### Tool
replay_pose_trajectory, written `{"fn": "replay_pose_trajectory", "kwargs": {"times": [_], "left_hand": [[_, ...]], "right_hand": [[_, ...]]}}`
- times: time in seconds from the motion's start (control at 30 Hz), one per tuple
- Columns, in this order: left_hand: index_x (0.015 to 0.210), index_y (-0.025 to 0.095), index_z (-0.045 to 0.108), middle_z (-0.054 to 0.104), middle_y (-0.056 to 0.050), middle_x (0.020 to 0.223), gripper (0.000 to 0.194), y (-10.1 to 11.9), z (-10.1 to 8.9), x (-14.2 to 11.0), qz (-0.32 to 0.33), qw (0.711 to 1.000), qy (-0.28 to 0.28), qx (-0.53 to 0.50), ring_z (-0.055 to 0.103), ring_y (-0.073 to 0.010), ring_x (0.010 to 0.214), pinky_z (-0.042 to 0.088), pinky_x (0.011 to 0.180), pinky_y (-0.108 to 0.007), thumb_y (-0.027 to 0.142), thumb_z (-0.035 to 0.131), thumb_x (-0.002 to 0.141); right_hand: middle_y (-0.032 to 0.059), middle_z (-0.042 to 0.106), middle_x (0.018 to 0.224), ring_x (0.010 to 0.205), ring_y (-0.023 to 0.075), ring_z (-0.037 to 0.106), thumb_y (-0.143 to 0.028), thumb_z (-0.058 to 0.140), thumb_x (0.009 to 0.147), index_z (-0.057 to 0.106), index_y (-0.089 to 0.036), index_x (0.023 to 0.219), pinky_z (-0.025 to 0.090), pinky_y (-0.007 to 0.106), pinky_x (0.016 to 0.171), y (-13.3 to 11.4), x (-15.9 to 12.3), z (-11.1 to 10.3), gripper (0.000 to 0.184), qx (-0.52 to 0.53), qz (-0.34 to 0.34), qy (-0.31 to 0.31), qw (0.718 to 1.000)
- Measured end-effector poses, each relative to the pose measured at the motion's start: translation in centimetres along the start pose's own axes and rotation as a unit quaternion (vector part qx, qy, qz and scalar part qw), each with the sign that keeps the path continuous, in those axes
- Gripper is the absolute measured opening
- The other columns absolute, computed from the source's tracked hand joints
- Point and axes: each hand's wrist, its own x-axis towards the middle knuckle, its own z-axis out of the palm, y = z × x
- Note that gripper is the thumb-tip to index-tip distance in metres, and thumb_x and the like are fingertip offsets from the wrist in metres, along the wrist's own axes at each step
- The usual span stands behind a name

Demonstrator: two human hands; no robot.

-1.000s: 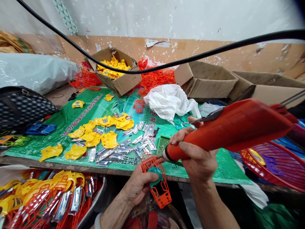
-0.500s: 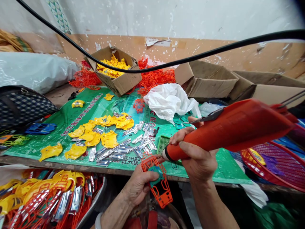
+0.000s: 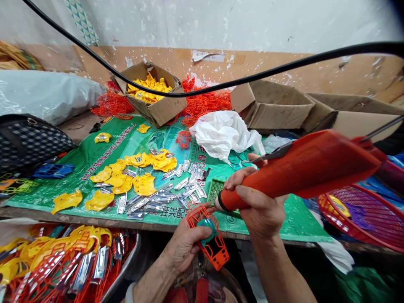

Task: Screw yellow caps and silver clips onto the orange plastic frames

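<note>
My left hand [image 3: 180, 248] grips an orange openwork plastic frame [image 3: 219, 257], its thumb pressing on a green plastic piece [image 3: 206, 227] set in the frame. Wrapped around a red electric screwdriver [image 3: 293, 168] is my right hand [image 3: 265, 212]. The tool slopes down to the left, and its tip end is at the frame's upper edge; whether it touches a screw is hidden. A small green perforated tray [image 3: 215, 189] lies just behind the tool's nose. Silvery plastic strips [image 3: 164, 198] and yellow shell-like pieces [image 3: 144, 184] are spread on the table behind my left hand.
A tub [image 3: 134, 252] of assembled yellow, red and silver parts stands at lower left. Cardboard boxes [image 3: 167, 111], orange frames [image 3: 208, 103] and a white plastic bag [image 3: 224, 132] line the back. A red basket [image 3: 378, 210] sits at right. A black cable [image 3: 126, 80] hangs across the view.
The screwdriver's rear end has shifted slightly left and my right hand with it. The orange frame has tilted a little, its lower end rising. Both hands keep their hold.
</note>
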Motion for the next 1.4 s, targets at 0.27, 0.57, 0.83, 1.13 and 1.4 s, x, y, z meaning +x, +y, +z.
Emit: {"fn": "replay_pose_trajectory", "kwargs": {"times": [0.27,0.57,0.83,1.13,1.4], "left_hand": [[0.135,0.025,0.053,0.071,-0.003,0.106,0.076,0.1,-0.4,-0.1,0.027,0.997,0.071,-0.011,0.065,-0.0123,0.074,0.05,0.061,-0.019,0.016,0.08,0.065],[0.141,0.022,0.043,0.06,0.005,0.074,0.083,-0.1,-0.7,0.5,0.072,0.993,0.089,0.005,0.043,-0.0042,0.047,0.026,0.037,-0.014,0.026,0.081,0.067],[0.089,0.014,0.065,0.055,0.004,0.061,0.027,-0.5,-0.9,0.9,0.086,0.993,0.042,0.063,0.038,-0.0033,0.043,0.027,0.036,-0.014,0.034,0.075,0.074],[0.099,0.014,0.064,0.055,0.004,0.065,0.033,-0.8,-1.0,0.9,0.106,0.99,0.051,0.078,0.039,-0.0044,0.047,0.029,0.038,-0.014,0.032,0.075,0.074],[0.09,0.015,0.063,0.055,0.005,0.061,0.028,-1.0,-0.9,1.2,0.104,0.989,0.067,0.082,0.039,-0.0045,0.044,0.03,0.037,-0.014,0.032,0.076,0.072]], "right_hand": [[-0.0047,0.061,0.068,0.061,0.0141,0.056,-0.01,0.067,0.062,0.062,-0.027,0.107,0.049,0.033,0.063,-1.7,0.4,-0.3,0.048,0.032,-0.036,-0.028,0.998],[-0.0047,0.062,0.071,0.062,0.0121,0.058,-0.01,0.069,0.066,0.062,-0.027,0.101,0.05,0.03,0.065,-2.1,-0.7,-0.5,0.04,0.047,-0.004,-0.06,0.997],[-0.0047,0.063,0.069,0.062,0.0132,0.058,-0.011,0.073,0.064,0.061,-0.026,0.102,0.05,0.03,0.063,-2.1,-1.2,-0.1,0.042,0.048,0.018,-0.052,0.997],[-0.0058,0.063,0.069,0.062,0.0154,0.057,-0.015,0.074,0.062,0.057,-0.027,0.11,0.048,0.035,0.066,-1.3,-1.2,-0.3,0.052,0.002,0.023,-0.04,0.999],[-0.006,0.062,0.071,0.064,0.0164,0.057,-0.019,0.074,0.065,0.055,-0.028,0.114,0.047,0.039,0.071,-0.7,-1.1,-0.5,0.054,-0.025,0.02,-0.049,0.998]]}}
